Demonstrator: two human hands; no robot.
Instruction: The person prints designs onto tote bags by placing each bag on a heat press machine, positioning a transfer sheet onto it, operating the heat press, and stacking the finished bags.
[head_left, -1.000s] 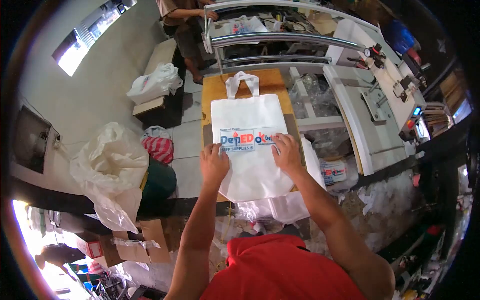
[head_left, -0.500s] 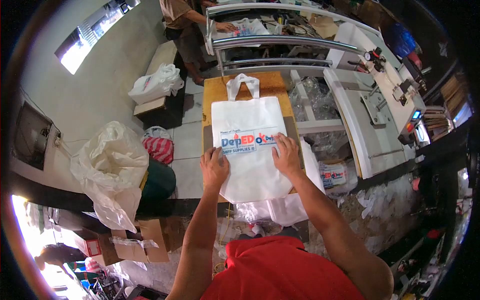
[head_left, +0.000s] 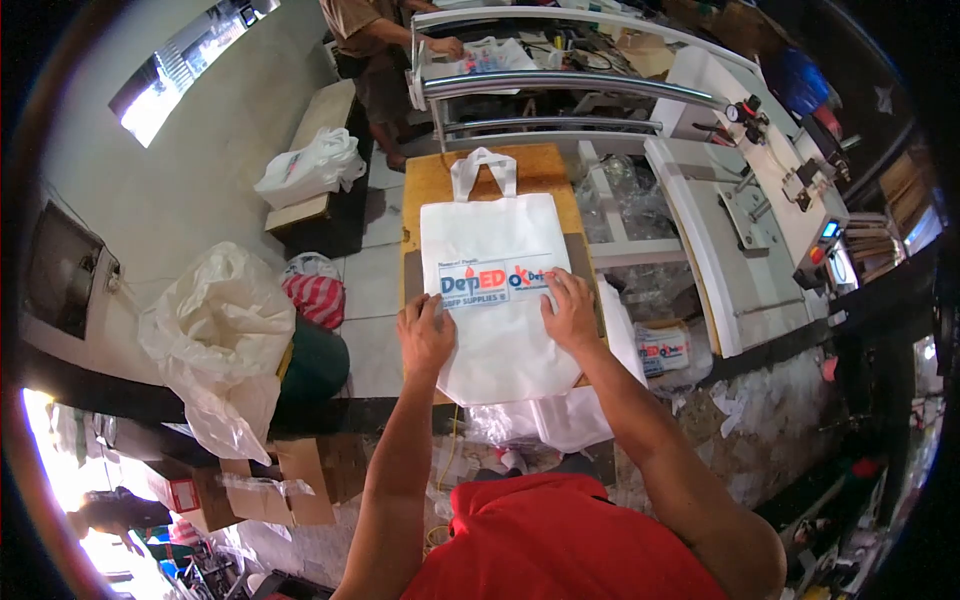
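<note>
A white tote bag (head_left: 500, 350) with a blue and red print lies flat on a wooden board (head_left: 545, 170), its handles towards the far end. My left hand (head_left: 427, 332) rests at the bag's left edge beside the print, fingers loosely stretched out. On the right, my right hand (head_left: 570, 310) lies over the end of the print with its fingers spread. Both palms face down and neither hand grips anything. What lies under the fingertips is hidden.
A press machine (head_left: 720, 220) with metal bars stands right and behind. More bags (head_left: 312, 168) are heaped on a bench at left. A green bin (head_left: 318, 362) and a white sack (head_left: 225, 320) stand nearer. Another person's hand (head_left: 447, 47) is over a printed bag at the back.
My hands and the tote bag have stayed almost in place. The other person's hand at the back has shifted slightly up and left.
</note>
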